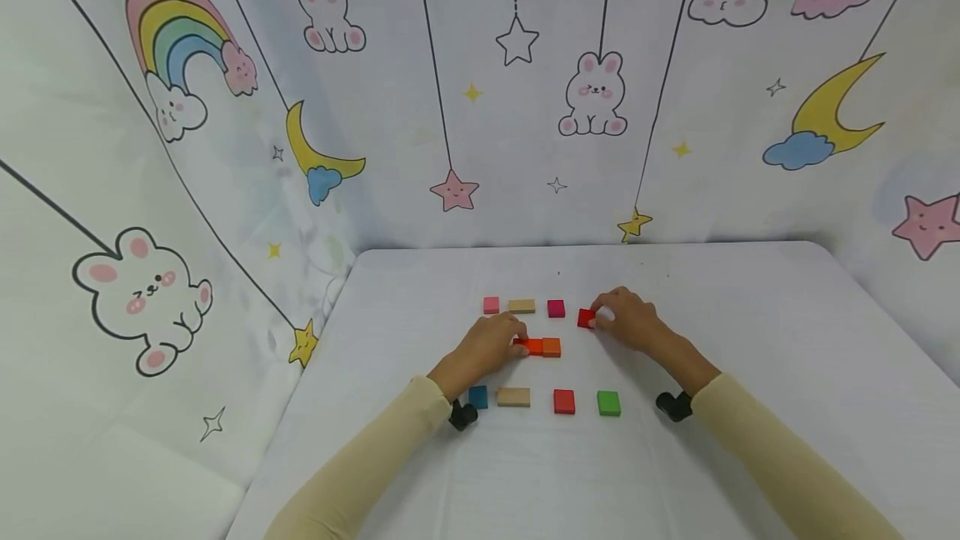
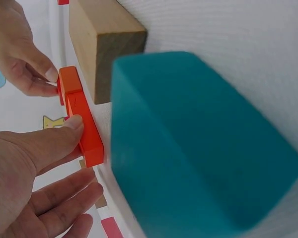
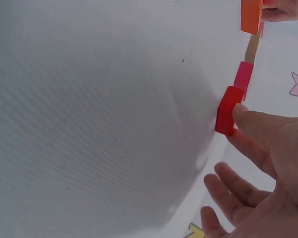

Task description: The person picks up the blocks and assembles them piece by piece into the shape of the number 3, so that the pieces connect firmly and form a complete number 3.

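Observation:
My left hand (image 1: 486, 348) pinches a red-orange block (image 1: 534, 347) between thumb and fingers. In the left wrist view this red-orange block (image 2: 92, 136) lies end to end with an orange block (image 2: 70, 80). Farther right, my right hand (image 1: 628, 319) pinches a small red block (image 1: 585, 318) by its right side. The right wrist view shows thumb and forefinger on the red block (image 3: 228, 110), with the other fingers spread. Just left of it sits a crimson block (image 1: 556, 308).
A pink block (image 1: 491, 305) and a wooden block (image 1: 522, 306) continue the far row. Nearer me are a teal block (image 1: 477, 397), another wooden block (image 1: 513, 397), a second red block (image 1: 564, 402) and a green block (image 1: 609, 403). A patterned curtain (image 1: 525, 148) stands behind the white table (image 1: 675, 473).

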`<state>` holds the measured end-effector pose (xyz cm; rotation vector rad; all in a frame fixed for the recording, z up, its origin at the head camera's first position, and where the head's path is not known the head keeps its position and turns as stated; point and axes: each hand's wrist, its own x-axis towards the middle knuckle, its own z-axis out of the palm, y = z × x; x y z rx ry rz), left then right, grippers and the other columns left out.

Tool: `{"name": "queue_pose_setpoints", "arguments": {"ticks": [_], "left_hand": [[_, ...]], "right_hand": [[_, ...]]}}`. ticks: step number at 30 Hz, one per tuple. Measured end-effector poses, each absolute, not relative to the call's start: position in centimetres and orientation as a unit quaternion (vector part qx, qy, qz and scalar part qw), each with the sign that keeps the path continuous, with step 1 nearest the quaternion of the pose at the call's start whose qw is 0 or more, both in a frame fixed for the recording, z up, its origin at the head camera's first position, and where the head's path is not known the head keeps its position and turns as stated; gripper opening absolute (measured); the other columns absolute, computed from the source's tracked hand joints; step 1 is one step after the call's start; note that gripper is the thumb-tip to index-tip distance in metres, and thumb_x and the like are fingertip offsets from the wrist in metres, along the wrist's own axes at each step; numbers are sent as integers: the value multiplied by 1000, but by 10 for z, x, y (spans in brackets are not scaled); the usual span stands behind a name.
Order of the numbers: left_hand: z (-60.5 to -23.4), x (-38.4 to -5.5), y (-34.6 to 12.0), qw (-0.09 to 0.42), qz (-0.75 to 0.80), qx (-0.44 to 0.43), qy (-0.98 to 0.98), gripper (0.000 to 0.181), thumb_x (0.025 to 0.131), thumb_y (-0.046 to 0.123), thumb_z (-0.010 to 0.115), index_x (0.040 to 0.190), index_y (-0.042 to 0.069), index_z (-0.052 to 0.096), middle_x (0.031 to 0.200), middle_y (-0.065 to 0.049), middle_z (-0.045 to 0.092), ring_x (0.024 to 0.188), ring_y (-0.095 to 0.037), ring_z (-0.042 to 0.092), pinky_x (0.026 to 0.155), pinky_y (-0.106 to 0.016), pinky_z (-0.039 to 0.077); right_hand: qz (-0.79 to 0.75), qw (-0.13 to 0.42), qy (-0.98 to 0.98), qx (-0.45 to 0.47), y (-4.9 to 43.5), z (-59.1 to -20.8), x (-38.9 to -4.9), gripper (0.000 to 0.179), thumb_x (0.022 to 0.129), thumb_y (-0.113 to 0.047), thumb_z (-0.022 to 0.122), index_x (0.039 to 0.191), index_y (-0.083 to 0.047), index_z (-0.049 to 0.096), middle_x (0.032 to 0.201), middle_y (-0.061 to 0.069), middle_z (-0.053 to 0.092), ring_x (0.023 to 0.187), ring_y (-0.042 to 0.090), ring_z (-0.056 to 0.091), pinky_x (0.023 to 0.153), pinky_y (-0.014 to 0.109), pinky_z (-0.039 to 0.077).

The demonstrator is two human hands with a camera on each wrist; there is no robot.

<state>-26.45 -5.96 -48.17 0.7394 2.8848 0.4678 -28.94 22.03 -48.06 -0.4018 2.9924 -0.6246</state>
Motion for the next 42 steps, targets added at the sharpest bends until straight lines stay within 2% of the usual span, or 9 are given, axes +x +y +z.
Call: {"name": "queue_pose_setpoints", "arguments": {"ticks": [13, 42], "left_hand": [[-482, -266, -59, 60, 152, 246, 955, 25, 99, 32, 76, 120, 18, 79, 130, -1, 71, 118, -21, 66, 103, -37, 55], [-485, -267, -61, 57, 143, 254, 955, 29, 100, 33, 75, 124, 17, 77, 125, -1, 72, 111, -18, 66, 98, -34, 57]], "right_hand": [[-223, 40, 964, -138, 212, -485, -287, 24, 97, -19, 76, 119, -9, 73, 127, 23, 61, 122, 41, 58, 97, 69, 51], [-225, 51, 961, -151, 184, -485, -280, 29, 95, -21, 79, 122, -12, 74, 121, 18, 62, 116, 34, 58, 94, 62, 52]]}}
